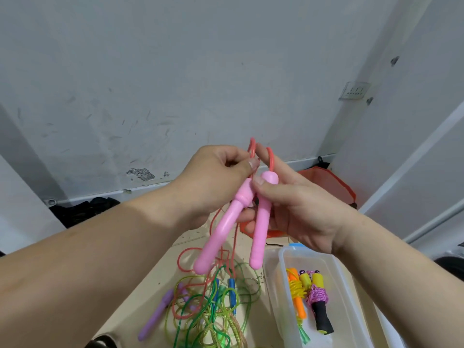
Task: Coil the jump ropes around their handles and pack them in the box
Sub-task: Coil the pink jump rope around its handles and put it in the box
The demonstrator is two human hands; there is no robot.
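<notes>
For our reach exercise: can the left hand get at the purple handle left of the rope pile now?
Probably not yet: the left hand grips a pink handle, held up. The purple handle lies uncovered beside the rope pile, so once freed, its way looks clear.

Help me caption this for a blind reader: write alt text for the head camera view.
The left hand and right hand hold a jump rope's two pink handles side by side, its red cord trailing down to a tangle of loose ropes below. At right, a clear box holds two coiled ropes.
</notes>
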